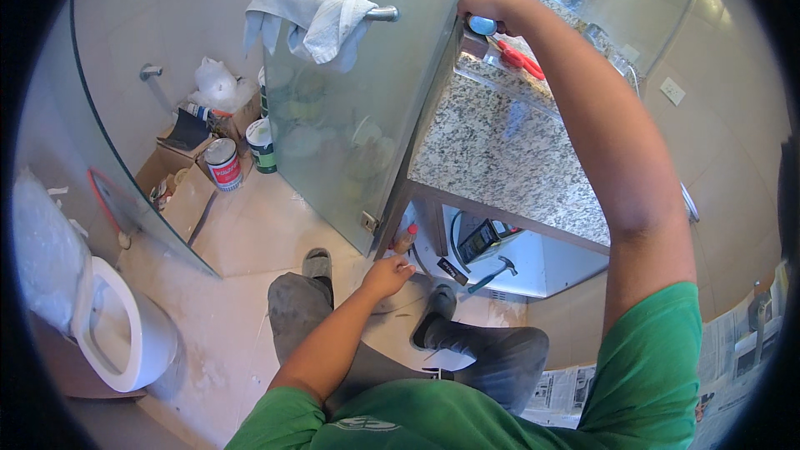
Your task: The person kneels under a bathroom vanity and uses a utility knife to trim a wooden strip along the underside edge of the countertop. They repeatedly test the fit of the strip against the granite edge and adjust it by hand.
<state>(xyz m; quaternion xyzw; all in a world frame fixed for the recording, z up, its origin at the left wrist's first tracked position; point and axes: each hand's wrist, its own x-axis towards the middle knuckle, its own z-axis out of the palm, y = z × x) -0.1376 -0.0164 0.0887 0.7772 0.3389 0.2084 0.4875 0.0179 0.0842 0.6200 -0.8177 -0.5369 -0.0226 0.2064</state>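
My right hand (498,7) reaches to the far end of the speckled granite counter (500,146). Its fingers curl round an object with a pale blue, rounded face (482,25), the rest of which the hand hides. Just below it on the counter lies a tool with red handles (522,59), its working end partly hidden. Lower down, my left hand (387,277) hangs in front of the opening under the counter. Its fingers are closed, with a small pale bit at the tips that is too small to name.
Under the counter are a hammer (494,274), a dark box (478,241) and a bottle with a red cap (406,238). A glass door (333,133) carries a white towel (308,17) on its bar. Paint cans (223,163), cardboard boxes (187,200) and a toilet (137,329) stand left.
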